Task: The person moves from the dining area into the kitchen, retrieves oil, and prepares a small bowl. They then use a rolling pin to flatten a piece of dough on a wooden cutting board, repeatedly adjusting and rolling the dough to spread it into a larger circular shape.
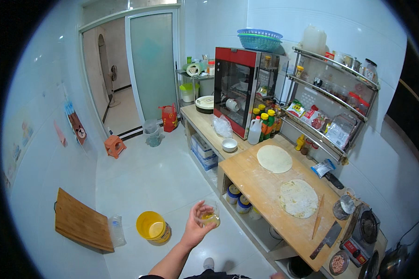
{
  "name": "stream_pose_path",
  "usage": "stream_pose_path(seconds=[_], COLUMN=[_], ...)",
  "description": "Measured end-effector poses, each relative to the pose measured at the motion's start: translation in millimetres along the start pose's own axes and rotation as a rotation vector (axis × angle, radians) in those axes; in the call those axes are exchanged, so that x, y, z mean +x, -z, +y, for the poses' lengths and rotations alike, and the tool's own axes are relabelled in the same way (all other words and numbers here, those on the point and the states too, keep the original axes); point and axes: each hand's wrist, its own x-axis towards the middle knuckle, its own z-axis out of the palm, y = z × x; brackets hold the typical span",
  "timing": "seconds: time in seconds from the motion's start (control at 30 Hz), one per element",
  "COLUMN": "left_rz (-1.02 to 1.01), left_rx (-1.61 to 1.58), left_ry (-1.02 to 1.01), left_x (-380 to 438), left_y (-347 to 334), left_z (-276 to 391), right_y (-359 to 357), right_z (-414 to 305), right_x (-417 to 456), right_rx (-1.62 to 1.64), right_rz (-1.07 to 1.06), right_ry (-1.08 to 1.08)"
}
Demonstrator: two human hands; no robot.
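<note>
My left hand (pixel 199 223) is wrapped around a clear drinking glass (pixel 212 213) with a little yellowish liquid at its bottom, held over the floor left of the worktop. Only a blurred bit of my right hand (pixel 277 276) shows at the bottom edge; what it does cannot be seen. On the floured wooden board (pixel 251 178) lie two flat rounds of dough: a plain one (pixel 274 159) farther off and one with greenish-yellow specks (pixel 299 198) nearer. Beside the nearer round are a wooden rolling pin (pixel 318 216) and a cleaver (pixel 326 240).
A yellow bucket (pixel 153 226) stands on the floor, left of my arm. A gas stove (pixel 361 228) and a bowl of diced pinkish food (pixel 339 262) are at the right. Past the board stand a white bowl (pixel 229 145), bottles (pixel 263 126) and a red-framed glass cabinet (pixel 234 94).
</note>
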Motion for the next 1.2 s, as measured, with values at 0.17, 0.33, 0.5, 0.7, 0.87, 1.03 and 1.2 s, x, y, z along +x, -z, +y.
stream_pose_path(seconds=[0.17, 0.33, 0.5, 0.7, 0.87, 1.03, 1.2], left_rz=[-0.08, -0.149, -0.237, -0.258, -0.35, -0.347, -0.241], left_rx=[-0.089, -0.096, -0.139, -0.174, -0.178, -0.118, -0.01], left_ry=[0.013, 0.048, 0.098, 0.058, 0.046, 0.0, -0.037], left_x=[46.9, 84.4, 106.4, 97.8, 92.2, 82.4, 81.4], left_y=[37.3, 60.5, 49.4, 31.5, 4.2, 10.6, 38.3], left_z=[25.9, 28.0, 11.3, -3.2, -7.7, -2.7, -0.6], right_y=[6.3, 2.2, -29.1, -70.2, -89.8, -53.7, -9.1], right_z=[-146.6, -224.8, -131.5, -13.8, 36.5, -10.4, -78.1], right_x=[-2.7, -38.9, -18.3, -46.6, -53.1, -17.1, 23.5], right_rx=[0.379, 0.622, 0.506, 0.519, -0.745, 0.396, 0.202], right_rz=[0.131, 0.215, 0.228, 0.083, 0.125, 0.16, 0.17], right_ry=[0.265, 0.347, 0.122, -0.218, 0.211, -0.151, 0.002])
